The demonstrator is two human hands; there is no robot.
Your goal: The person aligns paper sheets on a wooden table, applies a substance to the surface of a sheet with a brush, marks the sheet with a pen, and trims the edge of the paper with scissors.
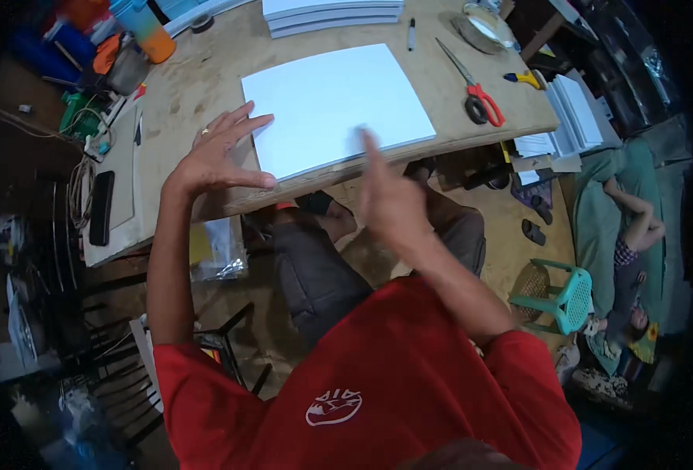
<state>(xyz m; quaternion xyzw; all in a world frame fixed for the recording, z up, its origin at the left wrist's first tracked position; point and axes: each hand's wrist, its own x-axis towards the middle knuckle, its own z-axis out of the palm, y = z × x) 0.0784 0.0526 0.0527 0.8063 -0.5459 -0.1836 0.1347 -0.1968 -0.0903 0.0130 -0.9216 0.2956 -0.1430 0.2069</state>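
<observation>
A white sheet or thin stack of paper [331, 102] lies on the wooden table [198, 86], its near side along the front edge. My left hand [225, 153] rests at the paper's left side, open, with fingers spread and thumb by the near left corner. Over the front edge hovers my right hand [393, 200], blurred by motion. One finger points toward the paper while the others look curled, and whether anything sits in them is hidden.
Farther back are a thick paper stack [331, 16], a marker [411, 35], red-handled scissors [480, 102], a yellow-handled brush [526, 79] and a bowl [483, 30]. A phone [102, 207] lies left. A green stool [558, 294] and a person lying down [636, 258] are at right.
</observation>
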